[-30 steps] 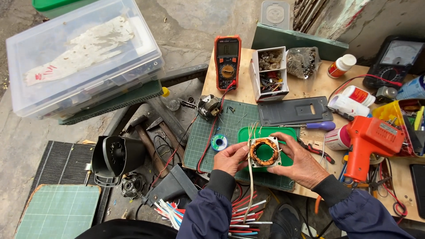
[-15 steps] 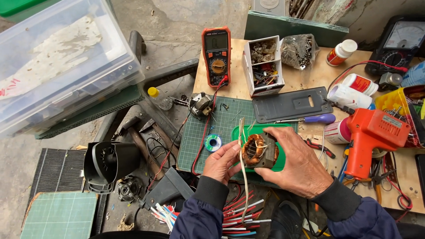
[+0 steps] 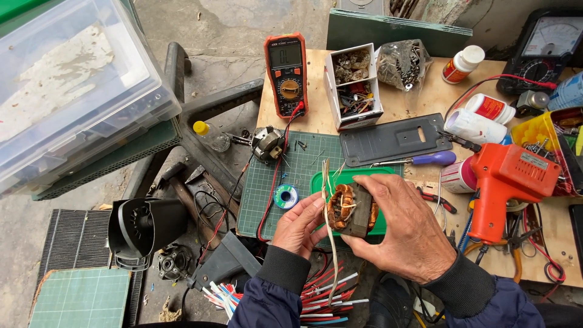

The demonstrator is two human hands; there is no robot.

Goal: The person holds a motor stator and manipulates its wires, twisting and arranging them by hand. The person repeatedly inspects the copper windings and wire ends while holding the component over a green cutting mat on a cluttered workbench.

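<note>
Both my hands are on the motor coil (image 3: 351,209), held just above the near edge of the worktop (image 3: 425,100). Right hand (image 3: 405,234) wraps the dark iron core from the right side, fingers over the top, clenched around it. Left hand (image 3: 302,223) grips it from the left, thumb and fingertips on the copper winding end. Pale lead wires (image 3: 330,243) hang from the coil down past my wrists.

Below the hands, off the near edge: a bundle of red, white and blue wire offcuts (image 3: 322,291).

Directly under the coil is a green tray (image 3: 340,179), sitting on the green cutting mat (image 3: 285,164). Small solder spool (image 3: 285,196) on the mat just left of my left hand. Red test lead (image 3: 274,182) runs across the mat up to the orange multimeter (image 3: 286,73) at the far left of the worktop.

Right of my right hand: orange soldering gun (image 3: 507,182), with a purple-handled screwdriver (image 3: 425,160) between it and the tray. Grey metal plate (image 3: 395,138) lies just beyond the tray.

Further back: white box of small parts (image 3: 353,85), bag of screws (image 3: 402,64), white bottles (image 3: 480,118).

Left on the floor: black fan housing (image 3: 146,228), clear plastic bin (image 3: 73,91) far left.
</note>
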